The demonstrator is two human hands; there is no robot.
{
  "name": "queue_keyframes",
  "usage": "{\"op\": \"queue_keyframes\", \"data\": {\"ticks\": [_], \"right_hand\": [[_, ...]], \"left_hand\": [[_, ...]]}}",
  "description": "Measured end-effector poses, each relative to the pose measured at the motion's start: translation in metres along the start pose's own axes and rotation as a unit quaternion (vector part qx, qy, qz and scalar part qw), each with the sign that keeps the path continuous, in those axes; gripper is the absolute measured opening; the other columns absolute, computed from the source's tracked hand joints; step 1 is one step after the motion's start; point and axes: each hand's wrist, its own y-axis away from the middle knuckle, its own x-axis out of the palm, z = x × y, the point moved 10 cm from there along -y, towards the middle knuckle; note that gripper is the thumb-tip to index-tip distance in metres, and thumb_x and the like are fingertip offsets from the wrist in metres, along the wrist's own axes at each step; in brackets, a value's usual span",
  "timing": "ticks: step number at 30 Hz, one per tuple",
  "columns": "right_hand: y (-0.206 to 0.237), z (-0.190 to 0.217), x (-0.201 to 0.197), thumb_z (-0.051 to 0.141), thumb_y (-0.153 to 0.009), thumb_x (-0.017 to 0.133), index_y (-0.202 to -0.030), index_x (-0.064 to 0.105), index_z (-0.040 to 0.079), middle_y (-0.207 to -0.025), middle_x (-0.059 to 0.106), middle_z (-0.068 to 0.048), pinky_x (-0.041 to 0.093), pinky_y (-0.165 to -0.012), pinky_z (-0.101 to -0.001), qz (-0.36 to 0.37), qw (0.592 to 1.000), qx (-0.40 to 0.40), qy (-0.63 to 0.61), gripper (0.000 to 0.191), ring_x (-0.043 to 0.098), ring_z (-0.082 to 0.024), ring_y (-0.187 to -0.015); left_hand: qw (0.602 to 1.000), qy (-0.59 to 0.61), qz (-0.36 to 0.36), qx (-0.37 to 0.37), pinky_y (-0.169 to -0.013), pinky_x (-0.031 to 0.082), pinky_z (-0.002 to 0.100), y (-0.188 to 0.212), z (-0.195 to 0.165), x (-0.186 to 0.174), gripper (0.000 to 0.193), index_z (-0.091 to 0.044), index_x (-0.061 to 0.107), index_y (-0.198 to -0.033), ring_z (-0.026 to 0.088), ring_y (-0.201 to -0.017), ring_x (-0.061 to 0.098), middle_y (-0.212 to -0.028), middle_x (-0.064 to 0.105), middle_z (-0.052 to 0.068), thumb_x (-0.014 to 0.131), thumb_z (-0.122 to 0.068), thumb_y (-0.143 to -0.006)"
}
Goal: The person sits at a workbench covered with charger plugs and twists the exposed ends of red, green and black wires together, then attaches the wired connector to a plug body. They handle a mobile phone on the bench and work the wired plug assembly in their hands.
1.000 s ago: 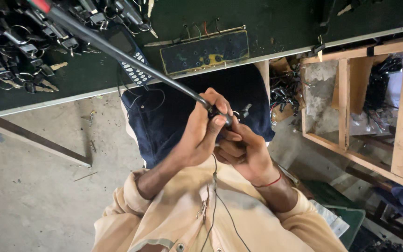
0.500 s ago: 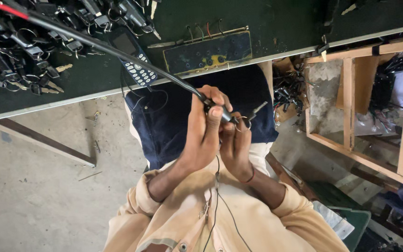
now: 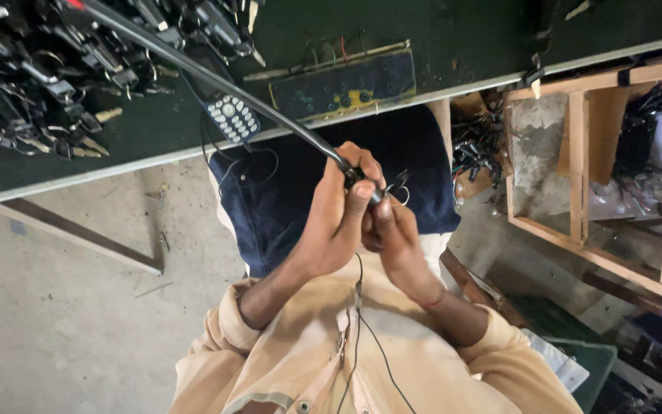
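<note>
Both hands closed: my left hand grips the thick black cable; my right hand pinches its metal end. Steady, firm grip.

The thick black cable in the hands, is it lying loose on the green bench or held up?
Held up: both hands grip the thick black cable above the lap.

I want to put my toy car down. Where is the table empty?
Bare green tabletop lies right of the dark blue circuit board, and along the front edge by the heap of black plugs and keys. That heap is crowded, and the thick black cable crosses beside the grey keypad phone.
</note>
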Motion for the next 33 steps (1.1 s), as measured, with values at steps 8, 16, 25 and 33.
{"op": "queue_keyframes", "data": {"ticks": [8, 16, 25, 33], "right_hand": [[0.003, 0.013, -0.009, 0.037, -0.113, 0.041, -0.103, 0.051, 0.003, -0.091, 0.051, 0.004, 0.037, -0.065, -0.0266, -0.088, 0.963, -0.202, 0.154, 0.037, 0.045, -0.009, -0.082], [0.012, -0.013, 0.016, 0.042, -0.116, 0.042, -0.091, 0.052, 0.013, -0.068, 0.041, 0.007, 0.028, -0.061, -0.0275, 0.121, 0.957, 0.092, -0.246, 0.04, 0.035, -0.008, -0.061], [0.018, 0.115, 0.006, 0.03, -0.112, 0.049, -0.097, 0.055, 0.004, -0.08, 0.059, -0.004, 0.045, -0.063, -0.0338, 0.06, 0.857, -0.257, 0.442, 0.03, 0.058, -0.019, -0.069], [0.022, 0.131, 0.057, 0.007, -0.097, 0.063, -0.099, 0.056, 0.001, -0.092, 0.066, -0.006, 0.048, -0.072, -0.0408, 0.219, 0.758, -0.385, 0.479, 0.01, 0.062, -0.027, -0.08]], "left_hand": [[0.997, -0.061, -0.039, 0.04, -0.08, 0.048, 0.022, -0.001, -0.009, 0.01, 0.022, -0.004, 0.042, -0.112, 0.009, -0.086, 0.05, -0.098, 0.05, 0.005, 0.045, -0.025, -0.118], [1.0, 0.03, 0.01, -0.002, -0.074, 0.053, 0.024, 0.0, 0.001, 0.001, 0.021, -0.005, 0.043, -0.115, 0.011, -0.085, 0.057, -0.108, 0.051, 0.009, 0.047, -0.026, -0.113], [0.821, -0.515, -0.048, 0.24, -0.095, 0.057, 0.043, 0.039, -0.141, 0.028, 0.022, -0.005, 0.065, -0.119, 0.029, -0.103, 0.069, -0.116, 0.067, 0.01, 0.07, -0.013, -0.099], [0.768, -0.605, 0.073, 0.199, -0.06, 0.052, 0.035, 0.026, -0.129, 0.035, 0.039, 0.004, 0.062, -0.117, 0.022, -0.078, 0.067, -0.1, 0.059, 0.011, 0.077, -0.027, -0.098]]}}
